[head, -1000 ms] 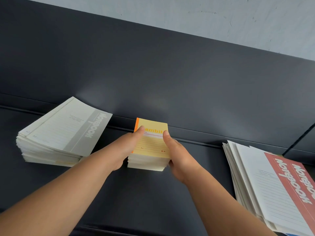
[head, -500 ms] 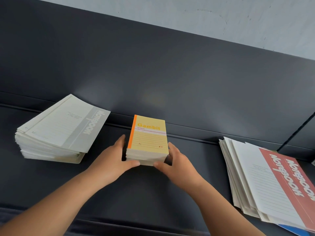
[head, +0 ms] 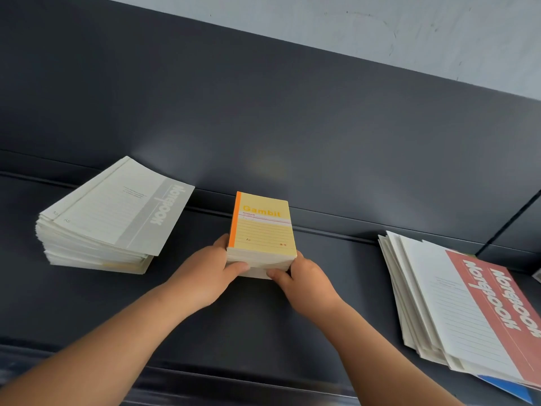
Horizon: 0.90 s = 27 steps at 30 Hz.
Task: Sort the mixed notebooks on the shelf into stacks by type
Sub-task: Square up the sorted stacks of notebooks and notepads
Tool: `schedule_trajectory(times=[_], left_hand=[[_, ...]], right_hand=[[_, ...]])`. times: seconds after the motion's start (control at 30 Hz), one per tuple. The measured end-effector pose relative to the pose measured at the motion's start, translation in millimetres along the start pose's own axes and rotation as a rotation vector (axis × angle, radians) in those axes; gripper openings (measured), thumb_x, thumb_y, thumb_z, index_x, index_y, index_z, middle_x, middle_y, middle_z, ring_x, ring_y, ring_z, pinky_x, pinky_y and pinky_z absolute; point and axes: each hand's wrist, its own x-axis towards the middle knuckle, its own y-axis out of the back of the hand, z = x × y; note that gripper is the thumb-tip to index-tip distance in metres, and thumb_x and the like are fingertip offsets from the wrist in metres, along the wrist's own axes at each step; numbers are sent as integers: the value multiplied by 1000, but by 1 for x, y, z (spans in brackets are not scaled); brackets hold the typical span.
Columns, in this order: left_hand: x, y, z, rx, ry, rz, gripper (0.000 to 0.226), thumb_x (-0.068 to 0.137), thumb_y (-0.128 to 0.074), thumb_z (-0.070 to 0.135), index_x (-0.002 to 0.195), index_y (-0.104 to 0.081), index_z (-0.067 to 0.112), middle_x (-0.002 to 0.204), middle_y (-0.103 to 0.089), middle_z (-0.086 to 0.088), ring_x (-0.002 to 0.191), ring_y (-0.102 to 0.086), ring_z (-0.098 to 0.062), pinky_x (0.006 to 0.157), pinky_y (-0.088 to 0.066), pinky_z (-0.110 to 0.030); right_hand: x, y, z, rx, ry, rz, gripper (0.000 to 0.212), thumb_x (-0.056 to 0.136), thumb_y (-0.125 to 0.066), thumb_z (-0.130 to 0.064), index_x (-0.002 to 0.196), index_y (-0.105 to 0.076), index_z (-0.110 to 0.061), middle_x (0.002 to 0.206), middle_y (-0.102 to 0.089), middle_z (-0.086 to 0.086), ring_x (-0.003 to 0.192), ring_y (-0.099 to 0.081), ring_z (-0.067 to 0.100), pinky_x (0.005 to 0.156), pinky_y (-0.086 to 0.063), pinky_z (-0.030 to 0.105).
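Now my left hand (head: 205, 273) and right hand (head: 307, 284) grip the yellow stack (head: 262, 227) by its near corners, one each side. Its long axis runs straight away from me.

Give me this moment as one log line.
left hand: grips Gambit stack, near-left corner | right hand: grips near-right corner | grey Notebook stack: left, untouched | red Notebook stack: right, fanned

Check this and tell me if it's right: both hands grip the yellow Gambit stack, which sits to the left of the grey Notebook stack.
Not quite. The head view shows the yellow Gambit stack sitting to the right of the grey Notebook stack, not to its left. The rest holds: the left hand and the right hand both grip it.
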Motion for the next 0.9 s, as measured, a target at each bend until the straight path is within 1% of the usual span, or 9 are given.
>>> schedule_trajectory(times=[0.1,0.23,0.3,0.43,0.53,0.6,0.67,0.77,0.9], left_hand=[[3,1,0,19,1,16,54,97,-54,33,146,-33,32,134,-55,12,114,-55,-7,88,-45,-19],[4,-2,-1,33,8,70,52,96,-54,35,145,-38,30,132,-58,11,114,-57,-9,88,-47,-22],[3,-4,-1,35,8,98,50,96,-54,36,144,-39,30,130,-59,11,113,-58,-10,87,-48,-23],[1,-4,-2,-12,16,68,54,94,-57,35,144,-36,32,133,-56,11,115,-56,-10,90,-48,-24],[-4,-3,2,-67,1,77,83,84,-70,37,149,-19,31,147,-41,7,129,-45,-12,101,-44,-33],[-11,-2,11,-47,4,162,106,80,-74,39,153,2,26,160,-16,4,144,-23,-16,113,-29,-39],[-16,-1,21,5,-47,278,111,81,-73,40,153,9,22,162,1,2,149,-4,-16,117,-13,-36],[-17,-2,38,97,-216,387,102,82,-70,39,154,-2,17,162,0,-2,149,1,-17,116,-5,-31],[-17,-18,75,200,-354,375,84,85,-65,43,151,-22,15,161,-11,-3,148,-5,-19,116,-10,-33]], right_hand=[[2,0,-3,-23,-39,2,39,99,-52,-36,131,-47,-16,115,-64,2,100,-59,20,80,-49,28],[3,0,-8,-26,-78,21,37,99,-53,-38,126,-50,-13,108,-64,2,87,-52,16,73,-44,27],[3,-1,-8,2,-96,25,36,98,-53,-37,126,-51,-14,105,-63,0,87,-54,16,73,-44,26],[0,-1,-8,111,-95,37,34,96,-57,-33,128,-53,-20,113,-66,-4,99,-60,15,82,-49,26],[-6,1,-6,175,-82,23,38,94,-61,-30,131,-53,-25,120,-65,-10,110,-60,12,92,-50,28],[-11,3,-2,186,-79,27,45,92,-62,-31,135,-49,-28,127,-63,-10,120,-58,13,99,-49,34],[-18,8,3,170,-99,48,60,92,-62,-35,146,-38,-26,141,-54,-5,131,-49,18,105,-44,37],[-28,23,11,113,-116,98,71,95,-60,-36,154,-24,-22,153,-40,0,140,-39,19,110,-37,32],[-47,51,28,3,-36,179,62,97,-55,-34,152,-29,-23,156,-34,-4,142,-34,13,110,-31,27]])
